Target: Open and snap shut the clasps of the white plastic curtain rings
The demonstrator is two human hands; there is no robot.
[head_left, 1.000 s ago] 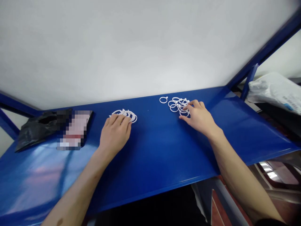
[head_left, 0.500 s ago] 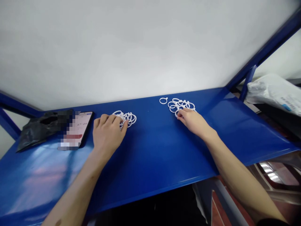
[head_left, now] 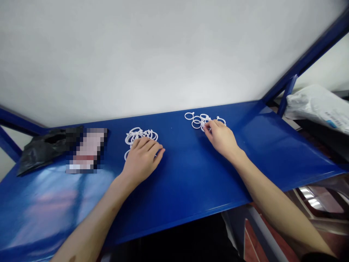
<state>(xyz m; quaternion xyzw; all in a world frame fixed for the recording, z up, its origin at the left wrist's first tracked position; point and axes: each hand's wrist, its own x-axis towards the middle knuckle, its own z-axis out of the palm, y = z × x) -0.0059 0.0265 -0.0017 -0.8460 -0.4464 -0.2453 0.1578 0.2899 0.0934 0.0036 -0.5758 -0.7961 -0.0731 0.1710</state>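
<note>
White plastic rings with small eyelets, like curtain rings, lie in two groups on a blue metal shelf. Just in front of the left pile of rings is my left hand, its fingers curled down and the thumb near them. A bit of white shows between finger and thumb, seemingly a ring; the fingertips are mostly hidden. Part of another ring sticks out to the left of this hand. My right hand pinches a ring at the right group of rings, covering part of it.
A phone, blurred out in blocks, lies on the left beside a black plastic bag. A pale wall stands behind the shelf. Blue frame bars rise at the right, with a white plastic package beyond them.
My left hand has moved right and nearer to me, uncovering more of the left pile. My right hand has shifted slightly; the rings near its fingertips have moved a little.
</note>
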